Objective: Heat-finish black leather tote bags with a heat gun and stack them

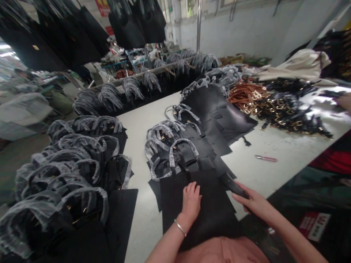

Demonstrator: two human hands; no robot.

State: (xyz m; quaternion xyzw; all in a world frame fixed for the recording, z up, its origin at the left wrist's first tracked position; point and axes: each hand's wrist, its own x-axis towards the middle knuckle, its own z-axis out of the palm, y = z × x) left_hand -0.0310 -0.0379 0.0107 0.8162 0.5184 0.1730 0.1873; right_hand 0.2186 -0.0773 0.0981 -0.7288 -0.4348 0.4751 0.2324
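My left hand lies with its fingers spread on a black bag panel directly in front of me. A wrapped handle arches up from the panel's far edge, with a dark strap hanging at its middle. To the right, my right hand is closed around a dark, elongated tool or piece, whose far end points away over the stacked black pieces. Its exact kind cannot be made out. Behind the panel are several more black pieces with plastic-wrapped handles.
Stacked black bag pieces with wrapped handles cover the left side. A red-handled tool lies on the white table. Brown straps and black straps with gold buckles lie beyond. Another person's hand shows at the right edge.
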